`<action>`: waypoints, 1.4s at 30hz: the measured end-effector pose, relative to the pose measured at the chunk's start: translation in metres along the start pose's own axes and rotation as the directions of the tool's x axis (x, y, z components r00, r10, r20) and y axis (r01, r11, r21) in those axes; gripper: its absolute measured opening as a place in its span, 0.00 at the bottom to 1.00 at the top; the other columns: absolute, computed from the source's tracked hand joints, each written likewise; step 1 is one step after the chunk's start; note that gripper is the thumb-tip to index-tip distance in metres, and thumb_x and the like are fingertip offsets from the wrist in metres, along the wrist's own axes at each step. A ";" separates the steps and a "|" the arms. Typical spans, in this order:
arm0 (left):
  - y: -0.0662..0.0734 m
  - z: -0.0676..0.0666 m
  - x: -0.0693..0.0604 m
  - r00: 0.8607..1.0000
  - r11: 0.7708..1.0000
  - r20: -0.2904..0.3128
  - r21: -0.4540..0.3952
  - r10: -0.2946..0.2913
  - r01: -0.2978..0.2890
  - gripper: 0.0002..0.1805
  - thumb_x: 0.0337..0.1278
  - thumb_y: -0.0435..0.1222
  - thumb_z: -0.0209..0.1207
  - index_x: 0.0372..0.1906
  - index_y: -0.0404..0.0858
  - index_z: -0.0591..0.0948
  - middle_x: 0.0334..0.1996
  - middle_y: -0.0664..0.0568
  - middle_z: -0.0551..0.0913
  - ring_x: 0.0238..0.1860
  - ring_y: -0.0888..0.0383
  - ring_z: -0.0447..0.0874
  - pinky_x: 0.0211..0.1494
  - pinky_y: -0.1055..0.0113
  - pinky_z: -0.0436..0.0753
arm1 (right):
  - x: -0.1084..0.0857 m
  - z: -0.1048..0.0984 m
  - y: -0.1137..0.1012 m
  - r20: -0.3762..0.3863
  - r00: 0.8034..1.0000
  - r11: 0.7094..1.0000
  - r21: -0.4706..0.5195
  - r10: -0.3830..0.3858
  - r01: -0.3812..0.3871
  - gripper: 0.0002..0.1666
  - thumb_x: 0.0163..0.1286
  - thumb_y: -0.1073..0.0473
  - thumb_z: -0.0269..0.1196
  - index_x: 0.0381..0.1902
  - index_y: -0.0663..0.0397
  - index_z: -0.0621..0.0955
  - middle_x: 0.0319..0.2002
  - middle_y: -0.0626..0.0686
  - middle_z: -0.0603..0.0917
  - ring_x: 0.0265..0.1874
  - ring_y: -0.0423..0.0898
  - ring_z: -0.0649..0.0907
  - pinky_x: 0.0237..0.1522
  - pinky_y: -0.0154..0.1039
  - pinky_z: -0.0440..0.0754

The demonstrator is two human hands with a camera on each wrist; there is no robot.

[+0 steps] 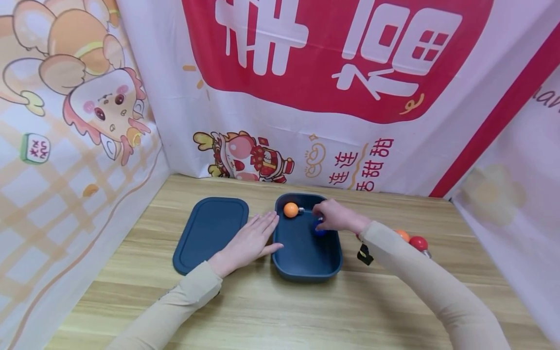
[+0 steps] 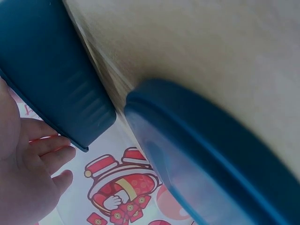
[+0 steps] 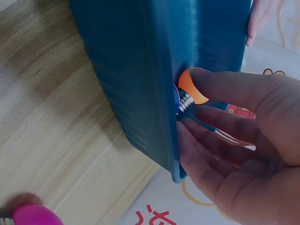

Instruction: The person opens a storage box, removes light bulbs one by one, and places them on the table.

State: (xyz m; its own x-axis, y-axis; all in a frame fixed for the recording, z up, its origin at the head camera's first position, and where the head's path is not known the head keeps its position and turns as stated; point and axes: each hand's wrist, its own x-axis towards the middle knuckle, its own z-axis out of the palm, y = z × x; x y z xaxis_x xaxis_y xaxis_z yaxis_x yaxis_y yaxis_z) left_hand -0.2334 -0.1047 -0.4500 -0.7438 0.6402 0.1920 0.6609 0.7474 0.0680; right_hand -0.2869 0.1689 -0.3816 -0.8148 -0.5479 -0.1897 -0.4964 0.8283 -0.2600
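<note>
Left hand [image 1: 247, 241] is flat; I can't tell if right hand [image 1: 336, 215] grips the blue bulb [image 1: 321, 233], which could roll if loose.

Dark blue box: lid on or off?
Off. The lid lies on the table, left of the box, whose open top shows an orange bulb inside.

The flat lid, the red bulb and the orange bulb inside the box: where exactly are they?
Flat lid [image 1: 212, 234]: head view, middle of its upward-facing side.
Red bulb [image 1: 418, 242]: head view, on its rounded globe.
Orange bulb [image 1: 290, 210], inside the box [image 1: 304, 257]: head view, on its rounded globe.
</note>
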 end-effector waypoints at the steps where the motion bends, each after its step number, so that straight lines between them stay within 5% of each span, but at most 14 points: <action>1: 0.000 0.000 0.000 1.000 1.000 -0.004 0.003 0.003 -0.003 0.44 0.70 0.63 0.44 0.76 0.34 0.61 0.76 0.42 0.62 0.78 0.49 0.59 0.80 0.50 0.59 | 0.001 0.000 0.000 0.012 1.000 1.000 -0.008 0.001 -0.001 0.22 0.61 0.61 0.71 0.51 0.64 0.82 0.46 0.62 0.87 0.38 0.46 0.85 0.44 0.42 0.87; 9: 0.000 -0.001 0.001 1.000 1.000 -0.013 0.014 0.014 -0.014 0.43 0.71 0.63 0.43 0.76 0.34 0.61 0.76 0.42 0.62 0.78 0.49 0.60 0.80 0.50 0.60 | 0.004 -0.001 -0.003 0.114 0.993 0.997 -0.076 0.027 -0.019 0.20 0.60 0.64 0.71 0.50 0.61 0.83 0.47 0.58 0.86 0.39 0.45 0.83 0.47 0.43 0.85; 16: 0.000 -0.001 0.001 1.000 1.000 -0.017 0.012 0.020 -0.020 0.44 0.71 0.63 0.43 0.75 0.33 0.61 0.76 0.42 0.62 0.77 0.47 0.61 0.79 0.49 0.61 | 0.004 -0.001 -0.005 0.114 0.993 0.993 -0.117 0.020 -0.006 0.18 0.60 0.73 0.64 0.49 0.60 0.83 0.45 0.57 0.86 0.38 0.46 0.81 0.52 0.47 0.85; 24: -0.001 0.002 0.002 1.000 1.000 0.007 0.018 0.005 -0.005 0.44 0.71 0.63 0.42 0.76 0.35 0.60 0.77 0.43 0.60 0.78 0.49 0.58 0.81 0.50 0.58 | 0.004 0.006 -0.005 0.088 0.996 0.991 -0.133 0.034 -0.022 0.15 0.65 0.71 0.63 0.49 0.57 0.83 0.46 0.57 0.83 0.43 0.49 0.79 0.57 0.51 0.82; 33: -0.001 0.002 0.001 1.000 1.000 -0.002 0.016 0.010 -0.010 0.44 0.71 0.64 0.41 0.76 0.34 0.60 0.77 0.42 0.61 0.78 0.47 0.59 0.80 0.49 0.59 | 0.007 0.011 -0.003 0.059 0.998 0.996 -0.087 -0.007 0.012 0.12 0.66 0.65 0.66 0.47 0.58 0.83 0.40 0.55 0.84 0.36 0.45 0.80 0.46 0.43 0.85; 42: -0.001 0.002 0.001 1.000 1.000 0.010 0.007 0.003 -0.003 0.44 0.71 0.64 0.41 0.77 0.35 0.59 0.77 0.43 0.59 0.79 0.49 0.57 0.80 0.49 0.59 | 0.012 0.021 -0.001 0.013 1.000 0.999 -0.034 -0.011 0.011 0.19 0.68 0.55 0.66 0.53 0.60 0.81 0.34 0.53 0.83 0.29 0.42 0.78 0.35 0.36 0.79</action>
State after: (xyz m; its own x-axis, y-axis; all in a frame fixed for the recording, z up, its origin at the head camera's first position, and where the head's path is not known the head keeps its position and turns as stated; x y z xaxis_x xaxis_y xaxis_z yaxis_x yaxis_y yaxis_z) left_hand -0.2350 -0.1050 -0.4518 -0.7427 0.6444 0.1820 0.6626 0.7466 0.0603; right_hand -0.2896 0.1591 -0.4033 -0.8055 -0.5581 -0.1992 -0.5152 0.8257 -0.2298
